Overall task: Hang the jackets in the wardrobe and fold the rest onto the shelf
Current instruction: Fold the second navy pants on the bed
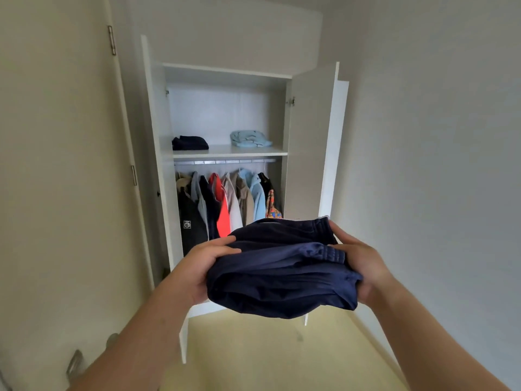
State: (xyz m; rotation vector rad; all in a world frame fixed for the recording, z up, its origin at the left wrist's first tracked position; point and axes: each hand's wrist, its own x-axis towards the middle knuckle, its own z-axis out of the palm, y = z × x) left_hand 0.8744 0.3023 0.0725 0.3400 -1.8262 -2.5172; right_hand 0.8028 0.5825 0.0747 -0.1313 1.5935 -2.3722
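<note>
Room surroundings, left to right.
Off-white room door [56, 165] at far left, with two metal hinges [112, 40] on its edge, one high and one lower; silver lever handle [74, 365] near the bottom-left corner. Plain white wall [437, 136] on the right, white skirting board [375, 340] at its foot, meeting the pale yellow floor [253, 356].

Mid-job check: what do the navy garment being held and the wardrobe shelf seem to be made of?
Navy garment: soft, thin fabric with a slight sheen, perhaps synthetic; it drapes in folds and shows a gathered elastic waistband. Wardrobe shelf: smooth white board, probably laminate; flat, matte, crisp front edge.
</note>
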